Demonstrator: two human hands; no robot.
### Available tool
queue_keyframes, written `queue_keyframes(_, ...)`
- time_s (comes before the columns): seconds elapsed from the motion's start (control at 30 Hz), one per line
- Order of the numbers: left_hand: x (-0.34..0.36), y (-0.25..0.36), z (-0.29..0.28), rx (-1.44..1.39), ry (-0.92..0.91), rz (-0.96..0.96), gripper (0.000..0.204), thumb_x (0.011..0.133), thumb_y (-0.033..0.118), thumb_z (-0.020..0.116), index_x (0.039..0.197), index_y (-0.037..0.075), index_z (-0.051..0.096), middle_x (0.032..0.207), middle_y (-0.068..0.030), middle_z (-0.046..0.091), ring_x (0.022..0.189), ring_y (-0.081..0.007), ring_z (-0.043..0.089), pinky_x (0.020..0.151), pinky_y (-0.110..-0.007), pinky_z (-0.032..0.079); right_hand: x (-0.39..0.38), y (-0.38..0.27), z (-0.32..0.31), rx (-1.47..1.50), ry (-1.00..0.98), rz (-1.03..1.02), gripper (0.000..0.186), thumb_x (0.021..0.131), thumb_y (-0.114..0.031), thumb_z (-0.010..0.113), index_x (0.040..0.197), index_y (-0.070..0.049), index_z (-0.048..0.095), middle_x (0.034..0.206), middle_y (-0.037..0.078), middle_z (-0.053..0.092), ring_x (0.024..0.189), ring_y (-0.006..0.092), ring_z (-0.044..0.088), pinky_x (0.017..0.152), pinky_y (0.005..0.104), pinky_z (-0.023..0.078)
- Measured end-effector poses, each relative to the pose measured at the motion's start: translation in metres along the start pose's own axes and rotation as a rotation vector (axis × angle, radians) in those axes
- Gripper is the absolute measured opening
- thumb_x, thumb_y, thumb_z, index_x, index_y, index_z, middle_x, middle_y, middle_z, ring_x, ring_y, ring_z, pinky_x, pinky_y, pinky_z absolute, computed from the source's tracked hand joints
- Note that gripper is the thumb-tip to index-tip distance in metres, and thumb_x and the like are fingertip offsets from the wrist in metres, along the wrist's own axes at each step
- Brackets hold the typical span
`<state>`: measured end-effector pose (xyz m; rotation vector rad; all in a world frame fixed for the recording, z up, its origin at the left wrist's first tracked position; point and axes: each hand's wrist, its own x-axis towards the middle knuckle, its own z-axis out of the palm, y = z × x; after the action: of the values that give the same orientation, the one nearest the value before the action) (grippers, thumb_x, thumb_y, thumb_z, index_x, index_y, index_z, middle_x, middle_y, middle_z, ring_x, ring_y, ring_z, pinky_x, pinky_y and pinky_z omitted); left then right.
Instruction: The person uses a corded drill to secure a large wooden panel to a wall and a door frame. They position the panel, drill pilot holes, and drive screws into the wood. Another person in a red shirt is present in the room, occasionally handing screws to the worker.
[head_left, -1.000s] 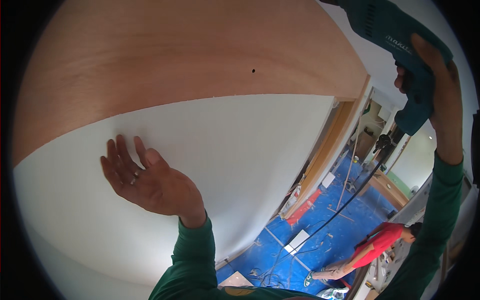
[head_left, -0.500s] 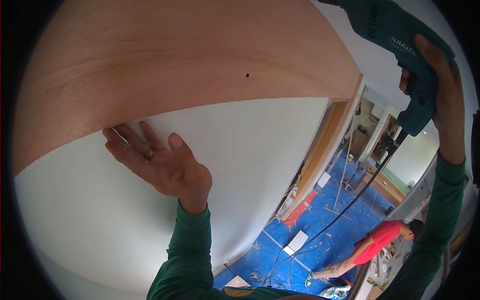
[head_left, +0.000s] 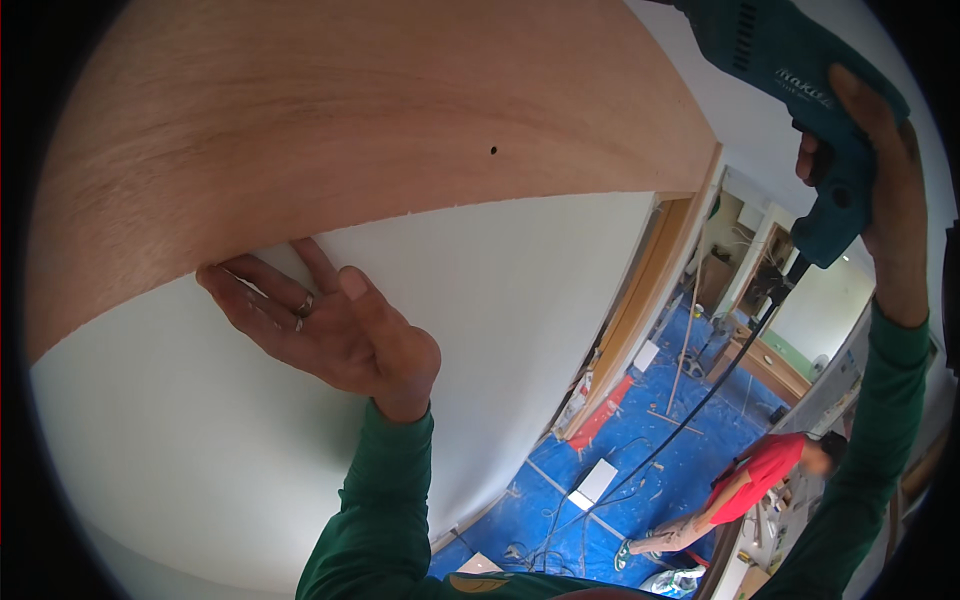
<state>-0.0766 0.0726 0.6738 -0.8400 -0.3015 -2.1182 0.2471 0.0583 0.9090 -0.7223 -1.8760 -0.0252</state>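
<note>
A wide wooden panel (head_left: 330,120) spans overhead, above a white wall (head_left: 480,330), with a small dark hole (head_left: 493,151) in it. My left hand (head_left: 325,325), palm up with a ring on one finger, has its fingertips at the panel's lower edge where it meets the wall. My right hand (head_left: 880,200) is raised at the upper right and grips the handle of a teal corded power drill (head_left: 790,90). The drill's black cord (head_left: 700,400) hangs down toward the floor. The drill's bit end is out of view.
Far below lies a floor covered in blue sheeting (head_left: 640,470) with scraps and cords. A person in a red top (head_left: 760,480) bends over at the lower right. A wooden door frame (head_left: 640,310) stands beside the wall, with a room beyond.
My left hand has risen from mid-wall and turned, so its fingertips now reach the panel's lower edge. The drill stays raised in my right hand.
</note>
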Motion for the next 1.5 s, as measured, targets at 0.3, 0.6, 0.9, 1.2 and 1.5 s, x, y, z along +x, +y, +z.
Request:
queue_keyframes(0.3, 0.001, -0.003, 0.002, -0.108, 0.001, 0.023, 0.082, 0.098, 0.004, 0.056, 0.166, 0.002, 0.01, 0.174, -0.0203, 0.003, 0.162, -0.0369, 0.005, 0.13, -0.059, 0.019, 0.0, -0.006, 0.003, 0.027, 0.012, -0.01, 0.055, 0.095, -0.053, 0.069, 0.1, 0.002, 0.07, 0.074, 0.009, 0.067, 0.062, 0.0178, 0.069, 0.059, 0.0286, 0.055)
queue_keyframes(0.6, 0.005, 0.01, 0.014, -0.377, 0.152, -0.028, 0.074, 0.09, -0.013, 0.052, 0.16, 0.0, 0.031, 0.17, -0.0184, 0.024, 0.16, -0.0363, 0.02, 0.129, -0.06, 0.025, -0.002, -0.012, 0.014, 0.056, 0.048, -0.077, 0.052, 0.096, -0.05, 0.069, 0.101, 0.002, 0.069, 0.076, 0.009, 0.068, 0.062, 0.0175, 0.069, 0.059, 0.0286, 0.055)
queue_keyframes(0.9, 0.002, 0.007, 0.019, -0.477, 0.2, -0.082, 0.073, 0.09, -0.013, 0.051, 0.159, -0.003, 0.03, 0.17, -0.0209, 0.023, 0.16, -0.0383, 0.018, 0.129, -0.06, 0.023, 0.013, -0.008, 0.018, -0.019, 0.02, -0.07, 0.051, 0.095, -0.05, 0.069, 0.097, 0.001, 0.07, 0.074, 0.009, 0.067, 0.062, 0.017, 0.068, 0.06, 0.0288, 0.055)
queue_keyframes(1.2, 0.0, 0.0, 0.018, -0.432, 0.133, -0.102, 0.071, 0.095, -0.007, 0.048, 0.161, -0.002, 0.024, 0.172, -0.02, 0.013, 0.161, -0.0359, 0.013, 0.129, -0.059, 0.022, 0.031, -0.01, 0.023, 0.004, 0.002, -0.056, 0.048, 0.093, -0.047, 0.072, 0.097, 0.0, 0.07, 0.074, 0.009, 0.067, 0.062, 0.0166, 0.068, 0.06, 0.0287, 0.055)
queue_keyframes(1.5, -0.004, 0.002, 0.015, -0.386, 0.083, -0.094, 0.068, 0.097, -0.001, 0.05, 0.161, 0.0, 0.026, 0.172, -0.0203, 0.013, 0.161, -0.0372, 0.014, 0.128, -0.06, 0.025, 0.031, -0.005, 0.021, -0.133, 0.046, -0.176, 0.046, 0.089, -0.044, 0.079, 0.099, 0.001, 0.072, 0.078, 0.01, 0.069, 0.065, 0.0161, 0.069, 0.062, 0.0288, 0.056)
